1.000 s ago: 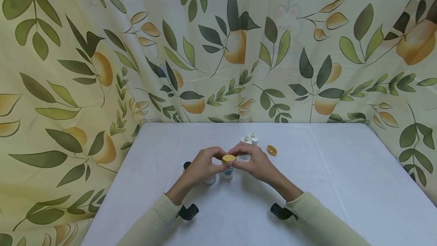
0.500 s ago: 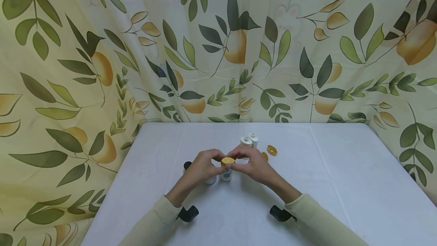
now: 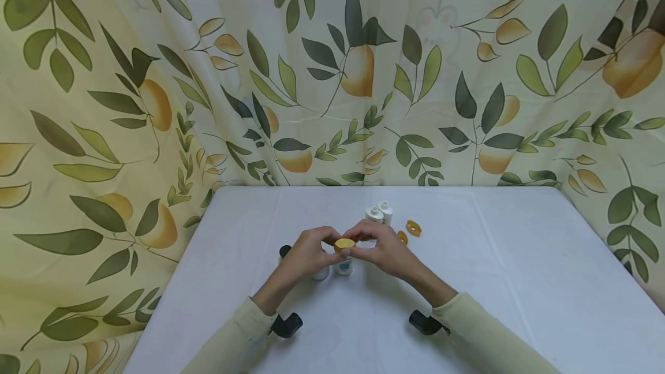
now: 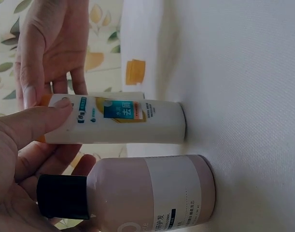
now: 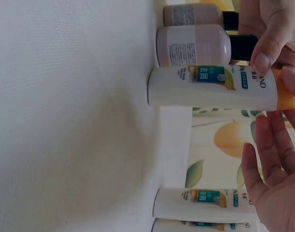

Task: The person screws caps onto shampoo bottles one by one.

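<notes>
Shifted slightly left since the earlier head frame, the orange cap [image 3: 344, 245] is pinched by the right hand [image 3: 381, 245]; the left hand [image 3: 314, 247] grips the white bottle [image 4: 116, 120] just below. Bottle axis: vertical, base on the counter [image 3: 519, 264], lower centre, beneath both hands, neither clearly nearer.

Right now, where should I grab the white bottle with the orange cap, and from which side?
Probably round the middle of the white bottle, coming from the person's right. It's upright with a long body, a pink bottle crowds its left, and the left hand and right hand are both up by the orange cap.
</notes>
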Demonstrator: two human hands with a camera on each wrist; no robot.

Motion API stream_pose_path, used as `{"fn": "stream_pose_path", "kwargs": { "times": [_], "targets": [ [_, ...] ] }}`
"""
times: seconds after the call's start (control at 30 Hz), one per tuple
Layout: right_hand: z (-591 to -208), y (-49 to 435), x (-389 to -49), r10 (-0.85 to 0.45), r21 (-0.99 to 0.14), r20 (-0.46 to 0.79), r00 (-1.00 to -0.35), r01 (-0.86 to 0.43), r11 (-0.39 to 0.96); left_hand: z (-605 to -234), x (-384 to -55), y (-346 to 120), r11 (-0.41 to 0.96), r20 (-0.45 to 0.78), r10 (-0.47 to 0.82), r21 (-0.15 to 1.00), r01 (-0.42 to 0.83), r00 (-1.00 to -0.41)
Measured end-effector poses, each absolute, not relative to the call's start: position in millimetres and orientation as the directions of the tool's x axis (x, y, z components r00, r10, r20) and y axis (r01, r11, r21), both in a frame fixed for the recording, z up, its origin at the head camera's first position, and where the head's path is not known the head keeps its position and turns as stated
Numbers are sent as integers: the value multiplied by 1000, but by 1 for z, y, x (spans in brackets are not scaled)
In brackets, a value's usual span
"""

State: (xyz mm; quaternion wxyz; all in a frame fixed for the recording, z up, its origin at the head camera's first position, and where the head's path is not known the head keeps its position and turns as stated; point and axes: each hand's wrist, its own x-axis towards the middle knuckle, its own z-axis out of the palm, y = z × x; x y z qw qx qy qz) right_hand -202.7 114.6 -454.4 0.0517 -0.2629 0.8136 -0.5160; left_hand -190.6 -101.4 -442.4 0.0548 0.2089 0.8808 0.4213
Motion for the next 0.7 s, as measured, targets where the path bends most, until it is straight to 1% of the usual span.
{"fn": "stream_pose_path", "kwargs": {
  "times": [0.4,0.7],
  "targets": [
    [-452,116,-202,-481,-857,194,-855,-386,341,-441,-191,-100,565,67,414,763,314,-908],
    [-452,118,-202,-487,-860,186,-853,-381,339,-442,-193,-99,575,34,413,765,290,-910]
  ]
}}
